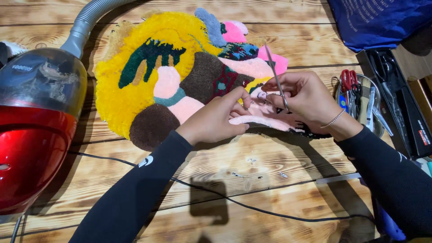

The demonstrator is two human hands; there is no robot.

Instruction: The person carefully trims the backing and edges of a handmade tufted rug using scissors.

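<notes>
A red canister vacuum cleaner (33,130) with a clear dust bin and grey hose stands at far left on the scorched wooden table (270,180). Beside it lies a multicoloured tufted rug (153,76), yellow, pink and brown. The left hand (216,119) rests on the rug's near edge, fingers curled and pinching the pile. Just right, the right hand (306,96) grips slim scissors (275,74), blades nearly closed, tips pointing away. Farther right, a round metal tray (380,128) holds red-handled scissors; a blue bag (378,20) lies far right.
</notes>
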